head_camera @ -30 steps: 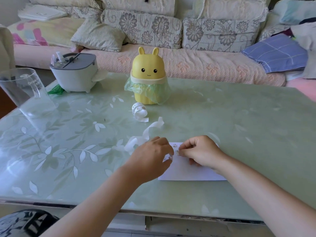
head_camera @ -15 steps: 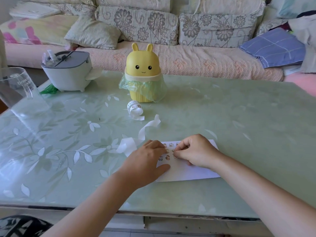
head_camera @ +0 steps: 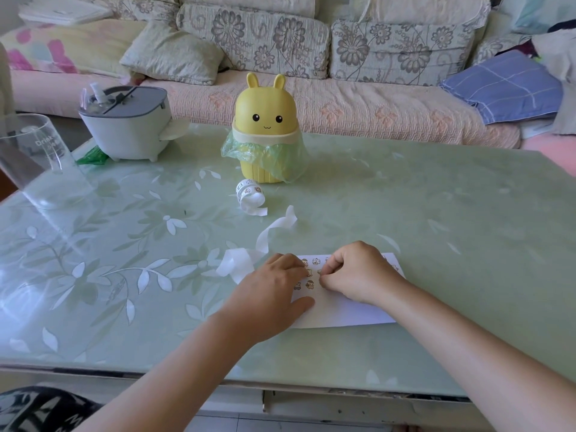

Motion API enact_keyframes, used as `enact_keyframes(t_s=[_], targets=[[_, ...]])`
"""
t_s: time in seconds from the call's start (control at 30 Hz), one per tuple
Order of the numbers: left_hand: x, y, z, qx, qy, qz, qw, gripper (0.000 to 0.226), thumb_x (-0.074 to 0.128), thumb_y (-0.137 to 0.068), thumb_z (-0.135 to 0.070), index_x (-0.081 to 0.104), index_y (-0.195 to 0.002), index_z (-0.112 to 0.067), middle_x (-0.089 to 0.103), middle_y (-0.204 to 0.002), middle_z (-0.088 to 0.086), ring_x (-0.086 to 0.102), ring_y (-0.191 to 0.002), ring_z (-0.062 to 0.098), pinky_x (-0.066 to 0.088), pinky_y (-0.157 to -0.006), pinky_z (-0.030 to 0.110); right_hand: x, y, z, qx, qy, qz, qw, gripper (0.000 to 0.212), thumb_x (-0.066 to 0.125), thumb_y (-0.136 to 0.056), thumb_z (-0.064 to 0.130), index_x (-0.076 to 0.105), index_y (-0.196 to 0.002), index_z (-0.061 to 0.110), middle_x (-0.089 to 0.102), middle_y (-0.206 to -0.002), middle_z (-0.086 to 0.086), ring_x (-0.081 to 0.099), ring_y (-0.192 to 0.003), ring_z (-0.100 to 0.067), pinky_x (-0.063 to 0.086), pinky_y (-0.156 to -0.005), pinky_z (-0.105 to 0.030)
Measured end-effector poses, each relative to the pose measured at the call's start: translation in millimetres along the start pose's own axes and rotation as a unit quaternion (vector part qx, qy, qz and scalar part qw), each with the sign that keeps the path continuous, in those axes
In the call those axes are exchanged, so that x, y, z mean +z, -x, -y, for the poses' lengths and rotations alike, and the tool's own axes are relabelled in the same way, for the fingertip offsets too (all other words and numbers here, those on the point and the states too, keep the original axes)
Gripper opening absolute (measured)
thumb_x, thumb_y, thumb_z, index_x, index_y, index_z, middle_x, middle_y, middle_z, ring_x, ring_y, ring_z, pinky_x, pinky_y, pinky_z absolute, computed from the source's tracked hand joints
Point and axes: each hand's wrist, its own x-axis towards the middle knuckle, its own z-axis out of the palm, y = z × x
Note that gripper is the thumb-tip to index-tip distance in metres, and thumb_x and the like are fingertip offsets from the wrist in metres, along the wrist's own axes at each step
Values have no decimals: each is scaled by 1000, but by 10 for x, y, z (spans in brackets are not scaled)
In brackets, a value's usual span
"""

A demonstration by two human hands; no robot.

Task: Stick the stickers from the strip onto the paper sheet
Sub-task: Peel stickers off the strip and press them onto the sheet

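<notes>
Your left hand (head_camera: 274, 294) has drawn back from your right hand (head_camera: 358, 272), uncovering small cartoon stickers (head_camera: 310, 284) on the white paper sheet (head_camera: 343, 310) near the green glass tabletop's (head_camera: 436, 229) near edge. Your left fingers lie relaxed, thumb flat on the sheet. Your right fingers curl, tips together on the sheet; whether they pinch a sticker cannot be told. The curled white backing strip (head_camera: 249, 257) lies just left of the sheet.

The clear plastic cup (head_camera: 37, 157) lying at the left of the table (head_camera: 405, 213) carries white lettering on its wall. The word "Drink" can be read, but the line beneath it is too blurred. The stickers (head_camera: 309, 284) on the paper sheet (head_camera: 343, 310) and on the sticker roll (head_camera: 249, 194) show small cartoon figures, and any lettering is too small to tell.
</notes>
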Motion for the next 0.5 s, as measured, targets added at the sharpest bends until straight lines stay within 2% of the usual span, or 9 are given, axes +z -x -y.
enact_keyframes(t_s=[0.1,0.13,0.23,0.3,0.4,0.5], targets=[[51,25,9,13,5,-16,1000,43,52,-90,-47,58,-127,-27,51,-128,-13,42,-121,10,54,-80,41,0,-28,49,16,44,-5,999,8,73,-75,25,74,-71,32,70,-78,17,69,-73,-11,55,-62,-23],[65,36,12,25,6,-24,999,42,48,-89,-47,60,-123,-27,52,-126,-13,43,-120,11,55,-76,40,-10,-36,62,19,64,-4,998,9,74,-73,26,73,-69,34,70,-78,17,68,-75,-11,54,-63,-23],[81,67,-6,68,-2,-39,997,34,45,-90,-37,64,-117,-27,57,-121,-12,49,-117,12,46,-70,23,-43,-36,97,13,120,-9,993,8,74,-73,32,70,-68,37,69,-83,18,67,-82,-11,45,-61,-21],[76,86,-37,86,-5,-40,995,36,42,-92,-31,65,-119,-28,59,-119,-12,50,-114,12,39,-73,18,-44,-20,100,-6,151,-36,988,6,73,-77,40,68,-79,38,67,-92,18,64,-88,-12,42,-65,-24],[90,97,-61,84,-10,-39,996,39,35,-92,-29,63,-121,-27,57,-119,-11,49,-113,12,41,-73,18,-40,23,65,-38,180,-79,980,22,72,-79,49,61,-94,37,62,-99,16,59,-92,-13,37,-70,-26],[109,97,-73,82,-6,-38,996,36,36,-92,-26,60,-119,-24,55,-117,-8,50,-109,16,53,-73,33,-55,77,-19,-53,168,-93,980,25,72,-77,52,61,-92,36,61,-90,17,58,-90,-10,38,-71,-26]])
